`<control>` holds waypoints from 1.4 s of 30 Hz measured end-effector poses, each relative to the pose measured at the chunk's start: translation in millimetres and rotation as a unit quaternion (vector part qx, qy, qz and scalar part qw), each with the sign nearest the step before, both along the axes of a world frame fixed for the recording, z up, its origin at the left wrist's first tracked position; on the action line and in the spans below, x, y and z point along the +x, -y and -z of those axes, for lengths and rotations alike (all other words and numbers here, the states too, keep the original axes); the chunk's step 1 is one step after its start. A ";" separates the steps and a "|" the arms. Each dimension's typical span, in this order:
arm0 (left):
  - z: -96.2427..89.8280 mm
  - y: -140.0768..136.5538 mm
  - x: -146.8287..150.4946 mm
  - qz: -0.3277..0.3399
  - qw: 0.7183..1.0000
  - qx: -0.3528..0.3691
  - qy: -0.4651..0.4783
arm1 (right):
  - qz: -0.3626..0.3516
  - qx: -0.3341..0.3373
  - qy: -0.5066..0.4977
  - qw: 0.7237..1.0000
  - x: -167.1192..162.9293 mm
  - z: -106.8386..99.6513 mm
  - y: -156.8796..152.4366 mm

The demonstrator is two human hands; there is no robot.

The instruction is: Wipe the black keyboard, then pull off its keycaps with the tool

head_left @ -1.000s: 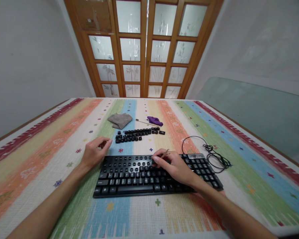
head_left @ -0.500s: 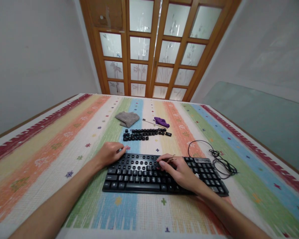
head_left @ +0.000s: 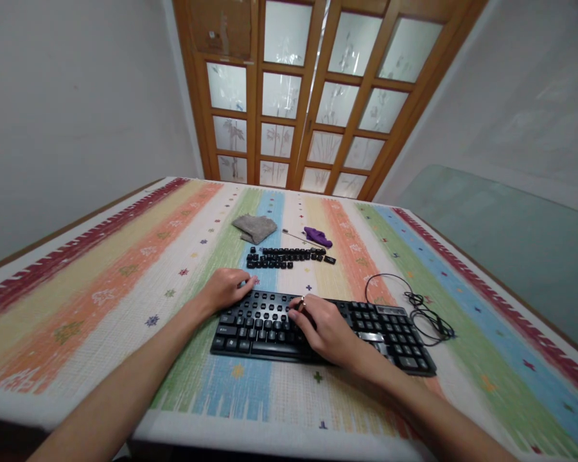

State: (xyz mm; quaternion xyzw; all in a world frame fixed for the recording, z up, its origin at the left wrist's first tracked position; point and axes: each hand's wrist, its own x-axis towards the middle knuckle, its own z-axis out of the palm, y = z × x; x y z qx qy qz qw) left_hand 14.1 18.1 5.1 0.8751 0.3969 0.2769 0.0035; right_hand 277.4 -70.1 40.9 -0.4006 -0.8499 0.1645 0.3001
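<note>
Black plastic computer keyboard (head_left: 366,324) lies flat on the striped, multicolour woven table mat (head_left: 125,269), w/ its long side running left-right in front of the person. All places below are relative to that keyboard.

Left hand (head_left: 226,289) rests at the keyboard's far-left corner, fingers curled loosely down, fingertips touching the top edge; it grips nothing that shows. Right hand (head_left: 322,327) lies over the keyboard's middle, palm down, knuckles bent, covering several keys. Between thumb and forefinger it pinches a small thin tool w/ a metallic tip (head_left: 301,301), the tip down at the keys of an upper row. What sort of tool it is, can't tell – too small.

Beyond the keyboard's far edge, near but apart from it, sit loose black keycaps (head_left: 289,256) in approx two short rows. Further back and left of those lies a crumpled grey cloth (head_left: 254,227). Behind the keycaps on the right is a purple soft lump, maybe cloth or a glove (head_left: 317,237), and a thin stick-like tool (head_left: 295,236) lies between the grey cloth and the purple lump. Off the keyboard's right end, the black cable (head_left: 417,301) loops and bunches on the mat.

Far behind it all stands a wooden door w/ frosted glass panes (head_left: 313,96).
</note>
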 end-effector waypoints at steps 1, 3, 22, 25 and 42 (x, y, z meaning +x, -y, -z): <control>0.0 0.1 0.2 -0.001 1.000 0.000 0.002 | 0.002 -0.017 0.001 1.000 0.6 -2.2 -3.5; -0.1 0.3 0.5 -0.002 1.000 0.001 0.005 | 0.009 -0.066 -0.006 0.998 1.8 -8.8 -12.7; -7.4 4.0 2.3 0.005 0.999 -0.005 0.031 | -0.020 -0.276 -0.100 0.956 16.8 -37.0 -62.3; -15.9 8.7 8.7 0.020 0.997 -0.031 0.066 | -0.047 -0.231 -0.105 0.966 29.8 -52.8 -62.6; -67.3 -7.5 91.2 0.137 0.939 -0.265 0.169 | -0.115 -0.171 -0.140 0.968 62.9 -73.9 -72.3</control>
